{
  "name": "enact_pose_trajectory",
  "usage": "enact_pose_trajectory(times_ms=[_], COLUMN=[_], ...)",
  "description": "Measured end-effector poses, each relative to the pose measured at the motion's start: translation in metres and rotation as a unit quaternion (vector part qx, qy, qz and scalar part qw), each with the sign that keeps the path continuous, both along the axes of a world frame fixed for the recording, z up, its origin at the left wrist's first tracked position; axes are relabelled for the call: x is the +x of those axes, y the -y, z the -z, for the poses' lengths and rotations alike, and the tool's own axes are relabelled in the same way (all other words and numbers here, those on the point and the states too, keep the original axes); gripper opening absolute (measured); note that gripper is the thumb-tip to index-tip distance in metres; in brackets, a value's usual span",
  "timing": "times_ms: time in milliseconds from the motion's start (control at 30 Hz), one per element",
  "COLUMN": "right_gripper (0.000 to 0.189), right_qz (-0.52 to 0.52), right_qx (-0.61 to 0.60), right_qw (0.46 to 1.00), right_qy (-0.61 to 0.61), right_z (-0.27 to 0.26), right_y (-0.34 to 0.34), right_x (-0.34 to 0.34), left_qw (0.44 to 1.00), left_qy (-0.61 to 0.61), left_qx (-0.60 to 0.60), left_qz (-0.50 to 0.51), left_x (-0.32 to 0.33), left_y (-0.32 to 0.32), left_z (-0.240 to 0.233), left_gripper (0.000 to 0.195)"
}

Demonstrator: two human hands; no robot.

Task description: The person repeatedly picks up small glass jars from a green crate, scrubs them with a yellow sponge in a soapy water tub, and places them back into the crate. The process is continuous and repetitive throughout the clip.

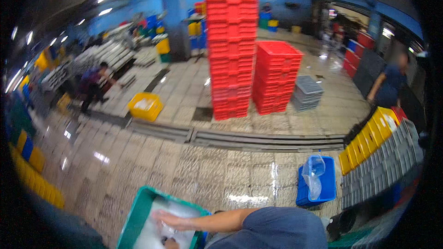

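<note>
A green plastic crate [133, 216] stands at the bottom of the view, holding a white, cloudy filling [152, 237] that looks like foam or suds. My right hand [168, 220] reaches into it from the right, blurred, its fingers over or partly in the white filling. Whether it grips anything there is unclear. Below it, at the bottom edge, only a small part of my left hand [171, 243] shows. A small dark object [164, 240] is beside its fingers; whether the hand holds it cannot be made out.
Wet tiled floor surrounds me, crossed by a metal-covered drain channel [242, 139]. A blue crate [316, 180] with clear plastic inside stands to the right, near stacked yellow [367, 138] and grey crates [377, 162]. Tall red crate stacks [232, 58] rise ahead. People are at left [91, 81] and right [389, 83].
</note>
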State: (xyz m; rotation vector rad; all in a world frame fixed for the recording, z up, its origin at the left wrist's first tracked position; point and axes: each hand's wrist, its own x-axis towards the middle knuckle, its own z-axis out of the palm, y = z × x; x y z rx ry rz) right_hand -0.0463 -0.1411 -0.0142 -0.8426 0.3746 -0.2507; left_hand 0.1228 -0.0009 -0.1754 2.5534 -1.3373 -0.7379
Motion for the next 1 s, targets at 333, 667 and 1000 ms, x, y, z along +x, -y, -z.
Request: enact_pose_trajectory(times_ms=[333,667,1000], right_gripper=[0.061,0.067,0.077], right_qz=[0.118,-0.068,-0.124], right_qx=[0.081,0.183,0.182], right_qw=[0.981,0.981,0.971], right_qy=[-0.131,-0.021,-0.089], right_z=[-0.004,0.036,0.014], right_y=[0.066,-0.012,-0.007], right_x=[0.05,0.111,0.102], left_qw=[0.896,0.931,0.898], left_qy=[-0.019,0.247,0.141], left_qx=[-0.4,-0.164,-0.334], left_qz=[-0.191,-0.213,-0.248], left_x=[-0.056,-0.052,-0.066], left_y=[0.006,0.046,0.028], left_z=[-0.161,-0.218,-0.211], left_gripper=[0.064,0.056,0.047])
